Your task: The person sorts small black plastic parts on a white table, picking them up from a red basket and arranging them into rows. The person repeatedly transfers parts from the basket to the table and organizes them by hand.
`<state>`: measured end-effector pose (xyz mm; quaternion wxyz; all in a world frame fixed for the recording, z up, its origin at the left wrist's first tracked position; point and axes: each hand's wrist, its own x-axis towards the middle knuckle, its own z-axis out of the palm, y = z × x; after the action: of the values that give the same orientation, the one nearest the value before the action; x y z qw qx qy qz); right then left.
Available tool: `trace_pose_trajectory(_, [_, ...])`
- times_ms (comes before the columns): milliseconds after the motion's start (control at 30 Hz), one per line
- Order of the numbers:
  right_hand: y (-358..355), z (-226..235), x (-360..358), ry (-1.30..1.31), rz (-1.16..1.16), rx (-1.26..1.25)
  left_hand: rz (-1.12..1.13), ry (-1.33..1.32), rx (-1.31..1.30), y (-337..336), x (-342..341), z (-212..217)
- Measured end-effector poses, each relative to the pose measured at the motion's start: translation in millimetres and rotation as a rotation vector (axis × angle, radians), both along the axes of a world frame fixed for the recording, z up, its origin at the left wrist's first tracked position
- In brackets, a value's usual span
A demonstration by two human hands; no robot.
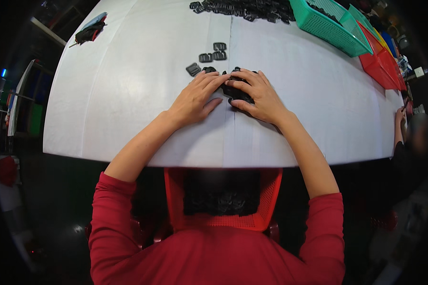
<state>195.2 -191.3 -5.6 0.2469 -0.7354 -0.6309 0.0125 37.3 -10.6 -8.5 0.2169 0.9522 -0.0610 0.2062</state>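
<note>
Near the middle of the white table, my right hand [261,97] curls its fingers and thumb around a small heap of black plastic buckles [237,93]. My left hand [198,96] lies just beside it, fingers stretched forward and thumb apart. Its index fingertip meets the edge of the heap, and a dark piece [209,70] shows at its other fingertips. Beyond the left hand lie several loose black buckles [219,55], one of them a tilted buckle [193,69] close to the fingers. My fingers hide part of the heap.
A large pile of black buckles [252,8] spreads along the far side. Green [328,28] and red baskets [378,61] stand at the far right. A dark bundle [90,32] lies far left. Below the table edge is a red basket [175,199] holding black pieces. Another person's hand [400,114] shows at right.
</note>
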Motion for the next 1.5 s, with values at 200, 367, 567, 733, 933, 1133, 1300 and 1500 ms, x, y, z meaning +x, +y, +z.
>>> trace_pose_trajectory(200, [-81,17,-34,0.057,-0.135,0.032,-0.032,-0.084,-0.025,-32,-67,19])
trace_pose_trajectory(367, [-94,21,-65,0.125,-0.343,0.260,0.152,-0.125,-0.158,-58,-81,25])
trace_pose_trajectory(567, [-79,8,-105,0.000,-0.492,0.312,0.154,-0.137,0.001,-80,-48,23])
trace_pose_trajectory(733, [-84,6,-107,-0.136,-0.562,0.253,0.143,0.008,0.128,-79,-42,14])
trace_pose_trajectory(933, [-79,5,-95,-0.055,-0.585,0.271,0.133,-0.117,0.070,-90,-25,15])
trace_pose_trajectory(1133, [-71,12,-86,-0.071,-0.605,0.284,0.175,-0.019,0.165,-82,-34,11])
trace_pose_trajectory(1300, [-59,6,-89,-0.096,-0.513,0.201,0.267,-0.008,0.171,-73,-63,14])
trace_pose_trajectory(1500, [-55,7,-90,-0.081,-0.441,0.204,0.426,-0.100,0.038,-66,-91,25])
